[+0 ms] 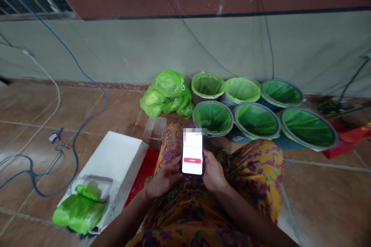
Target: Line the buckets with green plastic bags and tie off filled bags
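A phone (193, 166) with a bright white screen and a red button on it is held upright over my lap. My left hand (166, 175) is closed on its left edge, with the thumb near the lower corner. From the right, my right hand (213, 171) grips the other edge, its fingers mostly hidden behind the phone. Under my hands are my knees in yellow patterned trousers (257, 173). A clear plastic box (155, 128) sits on the floor just past my left knee.
Several bins (256, 119) lined with green bags stand in two rows by the wall. Tied green bags (166, 92) lie left of them. A white box (108, 158) carries a green bag roll (79, 212). A blue cable (77, 139) crosses the tiles. A red object (348, 139) lies right.
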A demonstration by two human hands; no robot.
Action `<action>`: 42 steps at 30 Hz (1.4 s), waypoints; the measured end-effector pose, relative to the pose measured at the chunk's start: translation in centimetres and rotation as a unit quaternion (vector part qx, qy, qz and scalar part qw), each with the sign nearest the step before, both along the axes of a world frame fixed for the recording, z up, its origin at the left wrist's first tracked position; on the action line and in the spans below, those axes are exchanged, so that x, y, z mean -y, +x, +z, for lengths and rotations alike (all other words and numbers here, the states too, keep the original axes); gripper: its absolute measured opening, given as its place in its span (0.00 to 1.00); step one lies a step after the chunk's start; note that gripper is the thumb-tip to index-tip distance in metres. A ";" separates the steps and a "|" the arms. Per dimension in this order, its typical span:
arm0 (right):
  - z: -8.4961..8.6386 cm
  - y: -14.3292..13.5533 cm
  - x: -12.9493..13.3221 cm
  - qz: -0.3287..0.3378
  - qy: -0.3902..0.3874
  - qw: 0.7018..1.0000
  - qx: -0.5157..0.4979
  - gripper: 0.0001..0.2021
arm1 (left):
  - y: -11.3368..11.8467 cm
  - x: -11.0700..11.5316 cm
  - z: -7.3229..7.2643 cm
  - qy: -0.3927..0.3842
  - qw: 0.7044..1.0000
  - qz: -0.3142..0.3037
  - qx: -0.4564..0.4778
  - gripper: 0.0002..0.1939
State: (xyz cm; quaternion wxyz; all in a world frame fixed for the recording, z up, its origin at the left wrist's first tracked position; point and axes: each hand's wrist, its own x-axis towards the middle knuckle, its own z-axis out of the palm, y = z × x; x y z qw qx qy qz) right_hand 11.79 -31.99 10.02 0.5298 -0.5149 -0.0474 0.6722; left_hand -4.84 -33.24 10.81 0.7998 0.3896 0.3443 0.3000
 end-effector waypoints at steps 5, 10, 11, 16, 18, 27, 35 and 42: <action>0.3 0.1 0.4 0.011 0.012 1.000 0.025 0.15 | 0.2 0.1 0.0 -0.001 1.000 0.016 -0.004 0.33; 0.4 0.6 1.0 0.076 0.070 0.993 0.065 0.18 | 0.3 0.3 -0.3 -0.014 1.000 0.025 0.007 0.34; 0.5 0.7 1.1 0.080 0.070 0.992 0.074 0.18 | 0.3 0.3 -0.4 -0.015 1.000 0.025 0.012 0.34; 1.0 0.7 1.5 0.104 0.082 0.984 0.117 0.21 | 0.2 0.5 -0.8 -0.010 0.999 0.034 0.027 0.33; 1.2 0.8 1.5 0.114 0.093 0.980 0.134 0.23 | 0.2 0.5 -1.0 -0.008 0.999 0.037 0.028 0.34; 1.6 1.1 1.5 0.149 0.109 0.970 0.160 0.25 | 0.2 0.6 -1.2 0.005 0.999 0.038 0.022 0.33; 1.5 1.2 1.4 0.151 0.114 0.970 0.155 0.24 | 0.1 0.6 -2.0 0.003 0.999 0.040 0.024 0.35; 0.6 1.2 1.3 0.150 0.104 0.972 0.152 0.26 | 0.0 0.5 -1.5 -0.003 0.999 0.029 0.021 0.34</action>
